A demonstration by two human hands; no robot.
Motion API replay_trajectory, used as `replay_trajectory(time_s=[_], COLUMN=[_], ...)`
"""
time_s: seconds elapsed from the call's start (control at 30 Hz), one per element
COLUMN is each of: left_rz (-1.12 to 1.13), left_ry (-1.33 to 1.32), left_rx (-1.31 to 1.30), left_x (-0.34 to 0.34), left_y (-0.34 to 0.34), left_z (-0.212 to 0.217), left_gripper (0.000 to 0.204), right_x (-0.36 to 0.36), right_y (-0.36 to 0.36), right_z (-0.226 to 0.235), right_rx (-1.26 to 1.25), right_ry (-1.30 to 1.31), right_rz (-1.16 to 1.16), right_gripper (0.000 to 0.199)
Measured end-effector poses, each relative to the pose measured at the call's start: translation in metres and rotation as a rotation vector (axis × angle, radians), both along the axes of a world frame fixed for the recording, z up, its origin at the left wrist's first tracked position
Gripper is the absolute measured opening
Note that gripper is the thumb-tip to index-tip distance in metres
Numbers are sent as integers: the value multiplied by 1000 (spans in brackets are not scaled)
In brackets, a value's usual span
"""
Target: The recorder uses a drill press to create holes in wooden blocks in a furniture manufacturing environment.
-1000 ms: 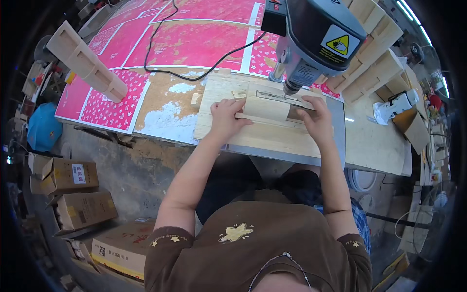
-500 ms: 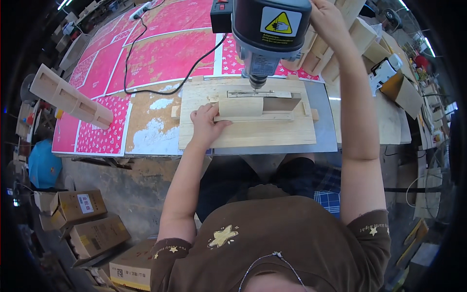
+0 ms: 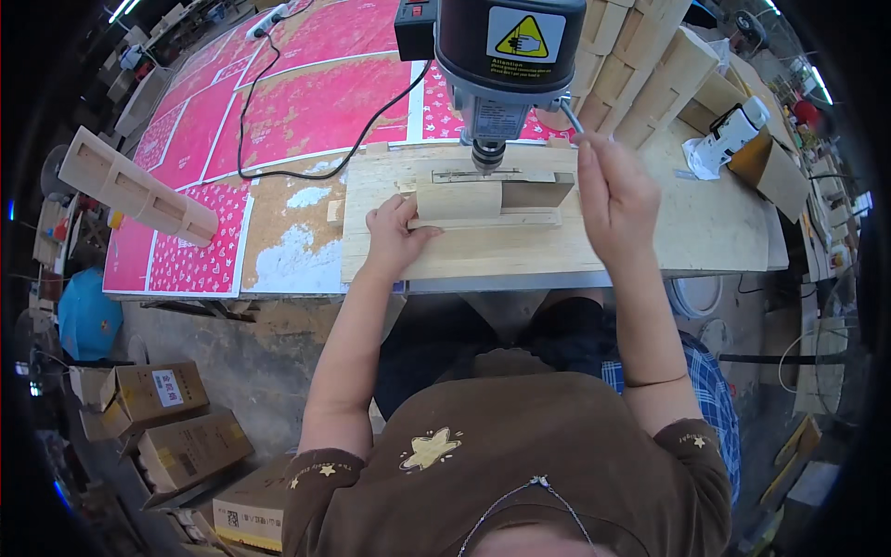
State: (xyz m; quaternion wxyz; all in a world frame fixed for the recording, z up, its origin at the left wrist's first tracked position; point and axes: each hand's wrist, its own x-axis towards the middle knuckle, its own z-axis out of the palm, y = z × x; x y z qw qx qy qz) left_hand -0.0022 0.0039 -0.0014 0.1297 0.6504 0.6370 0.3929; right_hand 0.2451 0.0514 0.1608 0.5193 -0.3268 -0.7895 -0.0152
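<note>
A dark drill press stands over the bench, and its chuck points down at the work. Below it a pale wooden piece with a curved face sits in a wooden jig fixed on a flat board. My left hand is closed on the piece's left end, fingers behind and thumb in front. To the right of the press, my right hand grips the metal feed lever, whose end is hidden in my fingers. The drill bit's tip is too small to make out.
A slotted wooden column stands on the pink-covered bench at left, with a black cable behind. Several similar wooden columns stand at the back right, near a white bottle-like object. Cardboard boxes lie on the floor at left.
My right hand has come down and toward me with the lever, from beside the press's head. The chuck sits slightly lower. My left hand stays on the wooden piece.
</note>
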Motion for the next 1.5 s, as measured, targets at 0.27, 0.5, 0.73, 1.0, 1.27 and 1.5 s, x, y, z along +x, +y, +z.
replay_trajectory(time_s=[0.27, 0.5, 0.73, 1.0, 1.27, 1.5], left_rz=[-10, -2, -27, -3, -13, -26], left_ry=[66, 99, 145, 118, 179, 146], left_rx=[17, 22, 39, -27, -75, -26], left_x=[3, -2, 36, 32, 36, 37], left_y=[3, 1, 15, 11, 13, 15], left_z=[4, -5, -1, -5, 2, 1], left_gripper=[36, 46, 54, 57, 60, 60], right_x=[-5, 1, -17, -6, -3, -5], right_y=[17, 7, 127, 52, 3, 26], right_z=[-73, -17, 77, 70, -13, -84], right_rx=[-17, 30, -60, -233, -8, 98], right_ry=[53, 82, -3, -38, 155, 112], right_rz=[19, 17, -148, 13, 79, 90], right_gripper=[6, 7, 29, 27, 4, 11])
